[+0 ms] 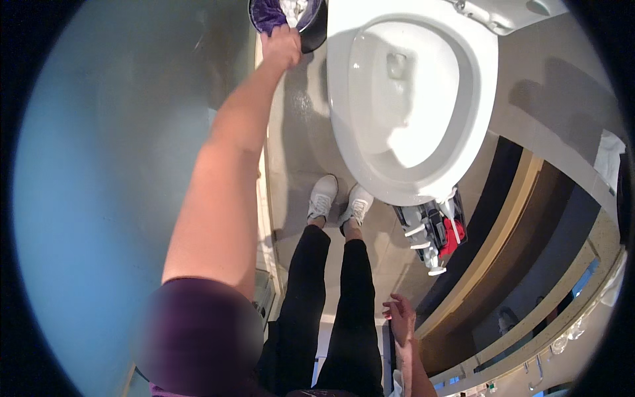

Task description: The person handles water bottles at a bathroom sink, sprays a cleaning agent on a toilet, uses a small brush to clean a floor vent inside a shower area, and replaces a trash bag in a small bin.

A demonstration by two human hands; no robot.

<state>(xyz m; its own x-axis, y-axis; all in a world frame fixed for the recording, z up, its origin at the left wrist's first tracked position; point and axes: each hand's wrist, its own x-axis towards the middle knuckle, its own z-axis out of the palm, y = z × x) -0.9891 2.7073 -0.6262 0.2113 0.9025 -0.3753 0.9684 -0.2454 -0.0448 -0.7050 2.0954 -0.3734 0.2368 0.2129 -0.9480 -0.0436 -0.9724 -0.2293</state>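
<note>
My left arm reaches far forward, and my left hand (284, 48) grips the near rim of a dark waste bin (313, 40). A purple bin liner (266, 16) lines it, with crumpled white paper (293, 10) inside. The fingers fold over the rim onto the liner; the thumb is hard to make out. Low on the right, my right hand (401, 317) hangs beside my leg with loosely bent fingers and nothing in them. Right of the bin stands a white toilet bowl (416, 191), its lid not over the bowl.
A caddy (436, 231) with spray bottles and a red cloth (452, 237) sits on the tiled floor (302, 124) by the toilet's front. Wooden vanity shelving (501, 218) curves along the right. A bluish wall or door (99, 198) fills the left. My white shoes (323, 194) stand between.
</note>
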